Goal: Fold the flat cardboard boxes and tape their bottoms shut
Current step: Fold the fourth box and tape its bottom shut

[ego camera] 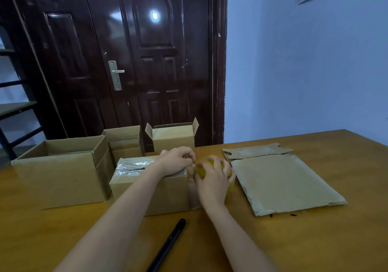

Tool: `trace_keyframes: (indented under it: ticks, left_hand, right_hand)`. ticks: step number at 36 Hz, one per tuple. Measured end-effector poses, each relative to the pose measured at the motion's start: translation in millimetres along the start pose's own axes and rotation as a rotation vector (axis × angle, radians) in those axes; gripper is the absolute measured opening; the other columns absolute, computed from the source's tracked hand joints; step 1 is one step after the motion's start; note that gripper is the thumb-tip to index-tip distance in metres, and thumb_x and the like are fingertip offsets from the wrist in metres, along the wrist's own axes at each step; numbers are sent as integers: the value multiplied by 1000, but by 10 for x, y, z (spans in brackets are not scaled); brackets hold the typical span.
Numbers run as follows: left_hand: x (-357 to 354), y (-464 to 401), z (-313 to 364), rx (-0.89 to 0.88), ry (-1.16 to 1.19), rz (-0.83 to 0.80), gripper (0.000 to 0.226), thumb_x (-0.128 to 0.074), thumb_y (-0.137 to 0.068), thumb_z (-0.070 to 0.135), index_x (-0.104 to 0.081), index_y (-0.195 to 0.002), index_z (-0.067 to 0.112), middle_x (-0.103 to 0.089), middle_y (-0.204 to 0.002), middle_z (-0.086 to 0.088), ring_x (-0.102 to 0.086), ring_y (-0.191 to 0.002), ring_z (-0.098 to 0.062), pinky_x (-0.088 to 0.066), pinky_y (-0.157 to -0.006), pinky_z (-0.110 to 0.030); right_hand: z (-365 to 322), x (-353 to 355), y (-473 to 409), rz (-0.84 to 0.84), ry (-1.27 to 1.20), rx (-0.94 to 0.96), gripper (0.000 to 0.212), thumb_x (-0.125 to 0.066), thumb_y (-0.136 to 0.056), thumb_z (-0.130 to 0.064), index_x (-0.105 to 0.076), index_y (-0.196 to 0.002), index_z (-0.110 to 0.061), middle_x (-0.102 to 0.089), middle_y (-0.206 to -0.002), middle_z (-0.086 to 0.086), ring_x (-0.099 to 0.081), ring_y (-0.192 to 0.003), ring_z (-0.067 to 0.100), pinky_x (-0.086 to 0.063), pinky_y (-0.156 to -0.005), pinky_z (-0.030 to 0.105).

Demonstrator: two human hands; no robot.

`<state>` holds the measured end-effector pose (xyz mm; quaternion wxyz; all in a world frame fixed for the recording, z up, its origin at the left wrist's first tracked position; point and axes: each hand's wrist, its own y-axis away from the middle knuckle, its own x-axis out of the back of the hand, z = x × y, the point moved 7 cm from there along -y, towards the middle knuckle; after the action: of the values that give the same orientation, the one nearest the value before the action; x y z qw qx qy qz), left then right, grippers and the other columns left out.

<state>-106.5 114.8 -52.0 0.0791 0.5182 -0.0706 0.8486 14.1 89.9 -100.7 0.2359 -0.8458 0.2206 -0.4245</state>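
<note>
A folded cardboard box (159, 196) stands on the wooden table (315, 240) in front of me, bottom up, with clear tape shining across its top. My right hand (212, 179) grips a yellow tape roll (230, 185) at the box's right edge. My left hand (178, 159) rests on the box's top right corner, its fingers curled and pinching the tape end beside the roll. A stack of flat cardboard boxes (281, 181) lies to the right.
A large open box (60, 173) sits at the left, with two smaller open boxes, one (123, 143) behind it and one (174, 137) at the table's far edge. A black pen-like tool (168, 244) lies near the front edge. A dark door (147, 61) stands behind.
</note>
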Motion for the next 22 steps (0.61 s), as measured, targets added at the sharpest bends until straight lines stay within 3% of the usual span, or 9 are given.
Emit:
trace_keyframes:
  ticks: [6, 10, 15, 22]
  left_hand:
    - [13, 1, 25, -22, -15, 29, 25, -46, -93, 27, -56, -71, 34, -59, -117, 12, -49, -113, -13, -20, -94, -36]
    - [22, 8, 25, -18, -40, 45, 25, -48, -91, 24, -64, -72, 22, -58, -118, 12, -48, -111, -12, -20, -93, -34]
    - [17, -3, 39, -3, -153, 58, 25, -47, -91, 25, -63, -72, 21, -57, -124, 7, -50, -114, -17, -27, -99, -38]
    - [-21, -29, 42, 17, -237, 8, 16, -55, -84, 26, -68, -80, 17, -55, -125, 5, -50, -113, -21, -33, -95, -38]
  right_hand:
    - [21, 23, -40, -50, -44, -19, 13, -68, -82, -35, -73, -94, -33, -56, -126, -8, -35, -127, 22, -21, -107, 49]
    - [112, 82, -104, -73, -104, -86, 17, -61, -87, -37, -72, -99, -33, -52, -130, -9, -29, -129, 21, -17, -107, 46]
    - [172, 106, -131, -94, -158, -106, 16, -61, -87, -38, -71, -99, -35, -52, -128, -11, -28, -129, 19, -19, -107, 45]
    - [168, 91, -106, -99, -131, -81, 16, -62, -87, -38, -70, -100, -34, -51, -128, -10, -29, -129, 19, -18, -107, 44]
